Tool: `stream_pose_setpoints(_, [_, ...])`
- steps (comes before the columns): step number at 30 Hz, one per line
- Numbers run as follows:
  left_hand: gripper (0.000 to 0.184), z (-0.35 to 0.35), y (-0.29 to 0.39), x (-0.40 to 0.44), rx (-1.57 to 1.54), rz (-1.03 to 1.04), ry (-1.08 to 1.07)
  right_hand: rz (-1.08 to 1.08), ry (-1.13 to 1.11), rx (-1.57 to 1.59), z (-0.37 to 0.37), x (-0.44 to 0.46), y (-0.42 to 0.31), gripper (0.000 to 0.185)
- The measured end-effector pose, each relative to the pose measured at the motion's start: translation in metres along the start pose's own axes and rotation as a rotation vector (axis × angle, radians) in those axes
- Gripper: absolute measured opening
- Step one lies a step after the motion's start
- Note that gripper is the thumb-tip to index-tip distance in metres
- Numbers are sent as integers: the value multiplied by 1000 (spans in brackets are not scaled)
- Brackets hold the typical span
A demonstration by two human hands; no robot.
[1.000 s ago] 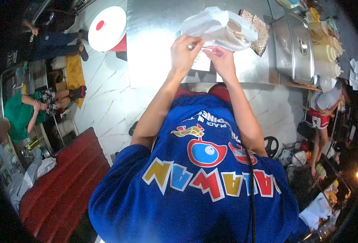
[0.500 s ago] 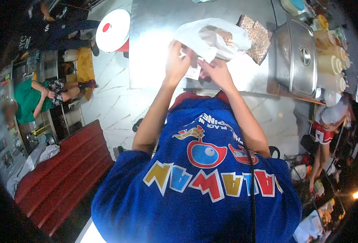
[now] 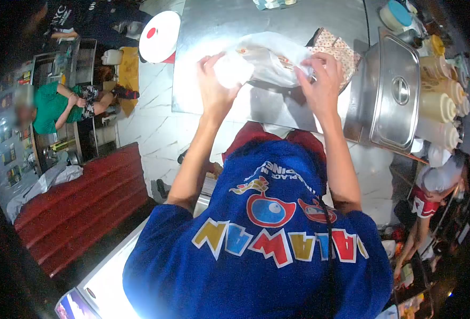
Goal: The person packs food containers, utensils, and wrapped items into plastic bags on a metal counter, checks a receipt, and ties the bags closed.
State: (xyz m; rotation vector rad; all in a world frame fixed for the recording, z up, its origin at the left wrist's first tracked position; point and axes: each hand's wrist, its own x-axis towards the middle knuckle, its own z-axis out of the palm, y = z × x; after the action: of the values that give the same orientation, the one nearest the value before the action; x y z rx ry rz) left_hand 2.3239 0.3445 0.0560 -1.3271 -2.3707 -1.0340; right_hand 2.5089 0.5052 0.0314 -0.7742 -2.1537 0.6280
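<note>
Table (image 3: 219,26) is formed of flat, smooth steel, whitened by glare at left; open surface extends from the bag to the far side. Pan (image 3: 386,98), steel, rectangular and round-cornered, is set at right. Bag (image 3: 275,72), of thin, creased, translucent film, is laid near the table's front edge, between both hands. Dotted wrap (image 3: 341,47) is partly overlapped by right hand (image 3: 324,80), curled at the bag's right end; whether film is pinched cannot be told. Left hand (image 3: 214,90) is closed on white piece (image 3: 235,70), its texture obscured by glare.
</note>
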Motion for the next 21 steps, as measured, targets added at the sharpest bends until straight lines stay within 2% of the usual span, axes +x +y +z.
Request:
stream_pose_setpoints(1, [30,-5,9,9,45,80,-1,98,-5,126,-2,4,5,15])
stream_pose_setpoints(3, [19,-15,-2,28,97,207,-139,282,-18,374,-9,20,10,10])
stream_pose_setpoints(4, [20,-19,-3,33,-117,85,-110,379,-23,492,-13,27,10,10])
stream_pose_setpoints(5, [26,-20,-4,38,-337,-31,-83,599,-46,789,-21,31,9,15])
stream_pose_setpoints(6, [35,-21,-7,44,-561,-142,-63,586,-50,824,-20,34,12,16])
stream_pose_setpoints(8, [31,-22,-11,51,-574,-183,-91,580,-50,886,-17,37,18,19])
stream_pose_setpoints(10, [27,-22,-10,54,-620,-247,-94,535,96,660,-26,26,-2,13])
stream_pose_setpoints(12, [18,-17,-19,55,-623,-186,-113,406,255,431,-48,3,-38,9])
stream_pose_setpoints(14, [14,-16,-25,59,-654,-158,-138,289,-55,294,-63,-20,-74,8])
stream_pose_setpoints(16, [13,-17,-25,60,-720,-162,-185,277,-314,188,-43,-27,-80,23])
stream_pose_setpoints(19, [14,-15,-25,61,-714,-107,-263,78,-335,-333,-13,-10,-77,39])
stream_pose_setpoints(21, [22,-9,-28,58,-850,-96,-216,94,-402,-402,-1,4,-74,43])
